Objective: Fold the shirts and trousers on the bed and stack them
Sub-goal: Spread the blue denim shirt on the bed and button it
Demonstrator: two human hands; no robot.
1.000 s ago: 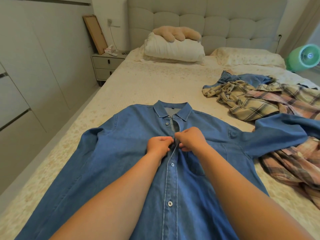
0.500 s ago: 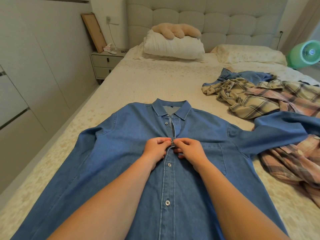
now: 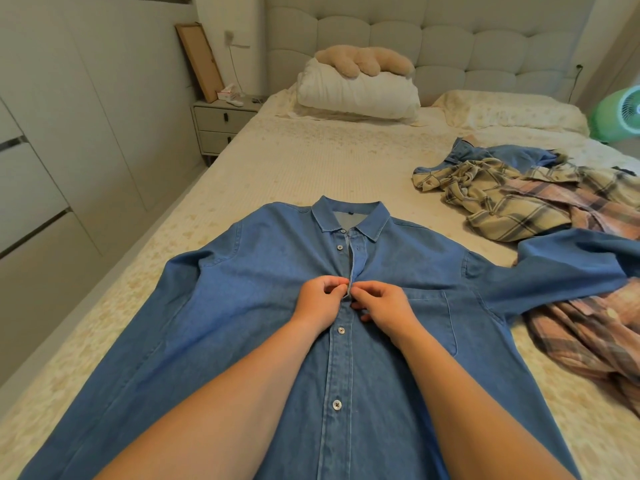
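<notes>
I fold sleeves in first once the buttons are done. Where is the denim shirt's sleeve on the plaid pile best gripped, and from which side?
Probably near the shoulder seam of the denim shirt, coming from above with the right hand. That sleeve lies spread outward over the plaid shirts; its cuff runs out of frame, so the shoulder end is the visible, flat part.

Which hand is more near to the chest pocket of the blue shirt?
The right hand. It rests beside the chest pocket, almost at its edge. The left hand is across the button placket, farther away. Both pinch the denim shirt front.
</notes>
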